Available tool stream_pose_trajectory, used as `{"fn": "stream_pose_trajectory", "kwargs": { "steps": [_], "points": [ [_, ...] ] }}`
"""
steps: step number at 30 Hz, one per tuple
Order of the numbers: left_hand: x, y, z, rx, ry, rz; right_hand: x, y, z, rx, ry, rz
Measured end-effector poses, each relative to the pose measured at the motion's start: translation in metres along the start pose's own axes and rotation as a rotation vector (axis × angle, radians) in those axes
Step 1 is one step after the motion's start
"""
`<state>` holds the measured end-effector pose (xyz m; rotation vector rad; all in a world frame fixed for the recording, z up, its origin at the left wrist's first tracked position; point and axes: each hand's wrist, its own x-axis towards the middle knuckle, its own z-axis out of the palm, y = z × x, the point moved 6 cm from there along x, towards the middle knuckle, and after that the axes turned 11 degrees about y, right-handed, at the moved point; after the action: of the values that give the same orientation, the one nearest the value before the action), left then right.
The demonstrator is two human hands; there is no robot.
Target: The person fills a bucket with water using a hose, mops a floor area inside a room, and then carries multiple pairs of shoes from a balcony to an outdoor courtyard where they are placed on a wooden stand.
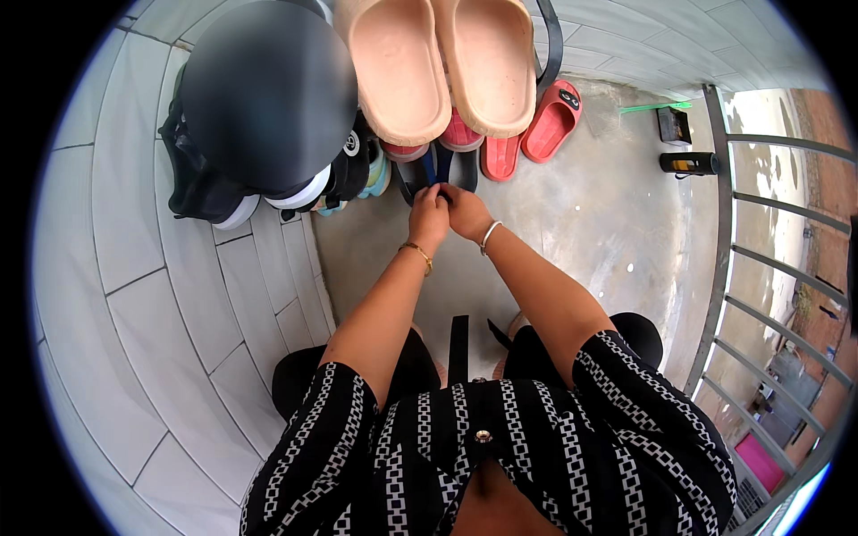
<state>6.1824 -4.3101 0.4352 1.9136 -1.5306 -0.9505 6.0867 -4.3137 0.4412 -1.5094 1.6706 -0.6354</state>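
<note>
My left hand [430, 220] and my right hand [467, 214] meet in front of a shoe stack, fingers closed at the heel ends of a pair of dark slippers [462, 170]. Blue shows between the two slippers. My fingertips and the slipper heels partly hide each other. Just above the slippers, red-pink footwear [460, 136] peeks out from under a pair of large beige slides [399, 71]. To the right of the dark pair, coral-red slides [551, 122] rest on the floor, one turned at an angle.
A blurred dark round shape [268, 94] covers part of the left side, above black shoes [201, 183] with white soles. Light blue-green shoes [377, 174] sit beside them. A black bottle [689, 163] and small black box [674, 126] lie near the metal railing [722, 232]. Tiled walls [134, 232] rise at left.
</note>
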Motion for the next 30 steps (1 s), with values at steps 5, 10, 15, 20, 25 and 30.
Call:
{"fn": "stream_pose_trajectory", "kwargs": {
  "steps": [5,10,15,20,25,30],
  "points": [
    [-0.098,-0.027,0.013,0.156,-0.225,-0.148,-0.102,0.023,0.019,-0.047,-0.186,0.108],
    [-0.061,0.017,-0.004,0.054,-0.177,-0.204,-0.060,0.006,-0.006,0.012,-0.145,0.084],
    [-0.088,0.142,-0.088,-0.230,-0.079,-0.177,-0.089,-0.113,-0.114,0.049,0.023,0.141],
    [-0.155,0.267,-0.188,-0.204,-0.201,-0.102,-0.158,-0.242,-0.219,-0.031,-0.002,0.102],
    [-0.208,0.395,-0.288,-0.217,-0.219,-0.017,-0.221,-0.374,-0.316,-0.047,0.073,0.105],
    [-0.212,0.499,-0.392,-0.356,-0.170,0.146,-0.224,-0.499,-0.396,0.082,0.136,-0.021]
  ]
}}
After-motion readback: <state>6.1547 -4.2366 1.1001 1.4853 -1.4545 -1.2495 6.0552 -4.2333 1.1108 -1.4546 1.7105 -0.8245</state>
